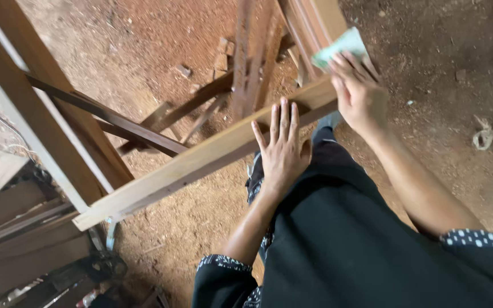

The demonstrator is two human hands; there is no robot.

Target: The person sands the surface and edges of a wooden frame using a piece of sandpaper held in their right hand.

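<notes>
The left hand point(282, 149) lies flat, fingers spread, on the long pale wooden plank point(201, 161), while the right hand point(359, 91) presses a pale green sheet of sandpaper point(340, 47) at its far end, most of its length apparently still unsanded.

Reddish dirt floor point(440, 142) strewn with sawdust, wood offcuts point(184, 71) and leaning dark timber frames point(144, 128), daylit.

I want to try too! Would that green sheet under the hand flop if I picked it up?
Probably floppy: the green sheet looks thin and bends under the right hand. Likely very light. Its face may be rough rather than slippery, since it is pressed on the wooden plank.
</notes>
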